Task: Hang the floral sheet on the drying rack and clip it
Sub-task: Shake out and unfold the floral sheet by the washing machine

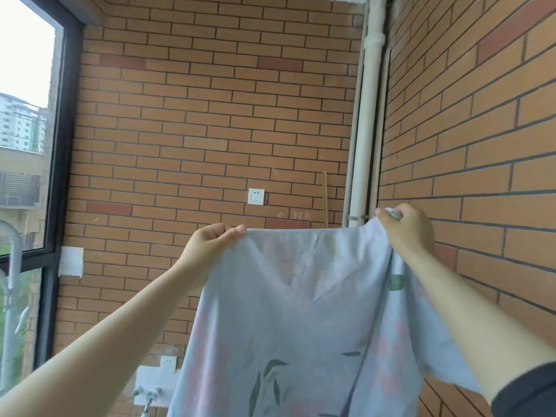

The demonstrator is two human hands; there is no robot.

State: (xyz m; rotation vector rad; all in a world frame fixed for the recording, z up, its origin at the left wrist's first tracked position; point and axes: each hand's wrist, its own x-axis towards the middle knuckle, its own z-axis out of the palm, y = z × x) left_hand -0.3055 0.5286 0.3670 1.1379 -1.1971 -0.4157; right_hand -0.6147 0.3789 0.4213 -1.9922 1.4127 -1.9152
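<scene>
Head camera looks up at a brick wall (pixel 210 115), and you hold one sheet (pixel 301 320) up in front of it. The sheet hangs from your two hands and fills the view from the middle down to 6 o'clock. It is pale blue with pink flowers and green leaves.

Your left hand (pixel 210 245) is at about 8 o'clock. Its thumb and bent fingers pinch the top edge of the sheet. Your right hand (pixel 406 227) is at about 3 o'clock. Its fingers are curled round a bunched corner.

The sheet looks thin, soft and floppy. It sags in a V between your hands, so I think it is light but will fold and slide easily. Keep hold of the top edge, with your hands far apart, so it stays flat when you lay it over a bar.

A grey metal bar (pixel 10 266) stands at 9 o'clock, at the edge of the view. It may be the drying rack, but I cannot tell.

Count: one sheet, two hands, two wall sockets (pixel 256 196), one thick white pipe (pixel 368 130). I see no clips.
</scene>
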